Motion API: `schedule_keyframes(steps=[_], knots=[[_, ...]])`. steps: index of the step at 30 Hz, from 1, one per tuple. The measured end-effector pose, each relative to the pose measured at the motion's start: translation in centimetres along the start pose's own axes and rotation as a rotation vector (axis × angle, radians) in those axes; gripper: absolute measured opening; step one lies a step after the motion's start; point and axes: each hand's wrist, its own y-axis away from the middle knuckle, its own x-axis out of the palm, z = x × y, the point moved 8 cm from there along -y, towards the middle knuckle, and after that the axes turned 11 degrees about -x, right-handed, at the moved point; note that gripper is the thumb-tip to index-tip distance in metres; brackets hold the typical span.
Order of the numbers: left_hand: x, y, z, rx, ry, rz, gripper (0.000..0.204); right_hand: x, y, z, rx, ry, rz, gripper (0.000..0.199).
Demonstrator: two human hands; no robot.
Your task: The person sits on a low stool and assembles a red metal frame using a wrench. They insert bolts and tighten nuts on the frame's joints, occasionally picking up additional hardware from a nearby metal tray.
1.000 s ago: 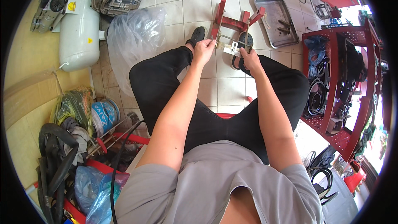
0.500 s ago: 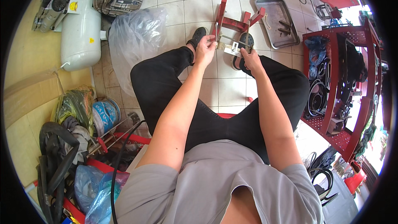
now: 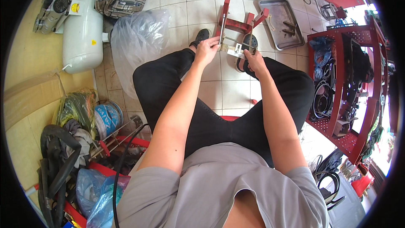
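Note:
In front of me on the floor stands a red metal stand (image 3: 238,25) with raised arms and thin metal rods. It looks like a wheel truing stand. A pale metal bracket (image 3: 235,50) with a slot sits on its near side. At the left upright, my left hand (image 3: 205,53) has its fingers closed around a slim metal rod (image 3: 222,33). My right hand (image 3: 255,62) grips the right end of the bracket, its thumb against the metal and its other fingers partly hidden. Both forearms reach forward between my knees.
A grey metal tray (image 3: 282,24) holding dark tools lies beyond the stand at right. Red shelving (image 3: 335,97) with parts stands to the right. A clear plastic sheet (image 3: 141,42), a white compressor tank (image 3: 82,38) and black tubes (image 3: 55,160) are at left.
My left hand has shifted slightly left and back toward me along the stand's left upright. My right hand stays at the bracket with almost no movement.

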Motion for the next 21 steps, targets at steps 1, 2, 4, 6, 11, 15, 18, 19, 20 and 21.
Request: schedule_keyframes(steps=[1, 2, 4, 6, 11, 15, 18, 19, 20, 21], knots=[[-0.1, 0.0, -0.1, 0.006, 0.009, 0.001, 0.036, 0.0, -0.1, 0.0, -0.007, 0.003, -0.005, 0.047], [-0.1, 0.1, -0.2, 0.012, 0.018, 0.003, 0.037, 0.0, -0.2, 0.0, -0.014, 0.007, -0.012, 0.047], [0.0, 0.6, -0.7, 0.016, 0.031, -0.026, 0.038, -0.2, -0.1, 0.0, -0.010, 0.001, -0.012, 0.047], [0.1, 0.8, -0.6, 0.011, 0.070, -0.060, 0.038, -0.2, 0.2, 0.3, 0.001, -0.026, 0.006, 0.047], [0.7, -0.3, 0.9, -0.026, 0.207, 0.069, 0.043, -0.6, 0.7, 1.6, 0.034, -0.022, 0.077, 0.051], [0.8, -1.3, 1.8, -0.029, 0.186, 0.116, 0.044, -3.6, 1.3, 5.5, -0.191, 0.626, -0.251, 0.058], [0.5, -1.1, 3.9, -0.089, 0.246, 0.145, 0.040, -3.2, 1.2, 16.9, -0.654, 0.419, -0.436, 0.070], [1.6, -1.3, 2.9, -0.072, 0.244, 0.171, 0.039, -2.6, -1.4, 17.5, -0.730, 0.420, -0.408, 0.069], [2.1, -1.1, 2.0, -0.063, 0.233, 0.187, 0.039, -1.3, -4.4, 17.0, -0.577, 0.461, -0.322, 0.061], [2.4, -1.2, 1.3, -0.048, 0.223, 0.197, 0.038, 0.0, -6.9, 16.5, -0.474, 0.313, -0.197, 0.059]])
